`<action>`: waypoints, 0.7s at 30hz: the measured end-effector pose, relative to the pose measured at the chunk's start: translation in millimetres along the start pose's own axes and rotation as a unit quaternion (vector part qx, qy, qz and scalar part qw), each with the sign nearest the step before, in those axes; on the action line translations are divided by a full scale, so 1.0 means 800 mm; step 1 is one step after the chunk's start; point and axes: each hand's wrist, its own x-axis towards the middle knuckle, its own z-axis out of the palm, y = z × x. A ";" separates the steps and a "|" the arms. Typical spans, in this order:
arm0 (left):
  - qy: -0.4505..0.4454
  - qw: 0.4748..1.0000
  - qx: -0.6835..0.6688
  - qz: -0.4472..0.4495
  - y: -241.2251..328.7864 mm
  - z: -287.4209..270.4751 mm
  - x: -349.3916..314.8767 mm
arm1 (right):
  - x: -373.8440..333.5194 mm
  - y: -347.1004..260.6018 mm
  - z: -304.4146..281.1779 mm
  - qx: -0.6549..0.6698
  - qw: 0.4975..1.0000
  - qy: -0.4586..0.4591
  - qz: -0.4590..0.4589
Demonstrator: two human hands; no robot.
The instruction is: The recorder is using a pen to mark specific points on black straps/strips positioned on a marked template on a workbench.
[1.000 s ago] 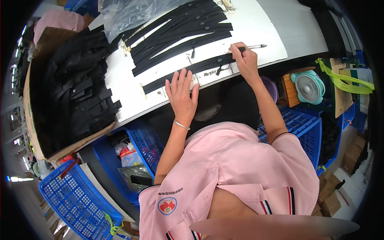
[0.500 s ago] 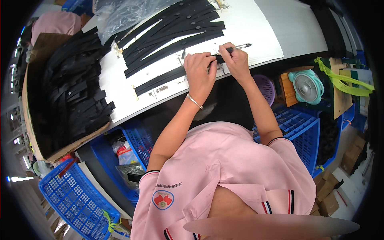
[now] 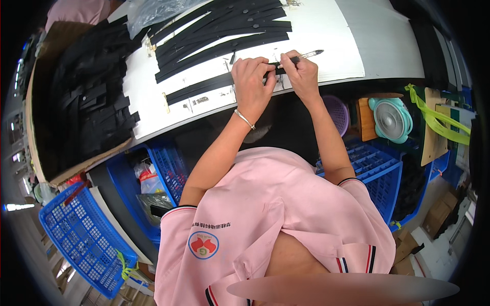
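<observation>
Grey table (image 3: 390, 43), white board (image 3: 334, 53) on top. Black strip (image 3: 201, 88) lies along its near edge, passing under the left hand (image 3: 252, 84)'s curled fingers; can't tell from here if they're pinching. Right hand (image 3: 303, 76) grips a pen (image 3: 310, 54).

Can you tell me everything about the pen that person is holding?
The pen is slim, with a pale, clear-looking barrel, black section and dark end. The right hand holds it slanted above the white surface, that dark end pointing right and away from the person. Its writing tip is unclear.
</observation>
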 end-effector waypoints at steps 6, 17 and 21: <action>0.005 1.000 -0.012 0.004 -0.003 0.001 0.000 | 0.004 0.002 -0.004 -0.008 0.998 -0.058 -0.032; -0.087 0.991 0.073 -0.066 0.001 -0.007 -0.013 | -0.014 0.013 -0.014 0.069 0.997 0.004 0.034; -0.071 0.992 0.071 -0.074 -0.043 0.000 0.035 | -0.017 0.016 -0.004 0.052 0.998 0.027 0.003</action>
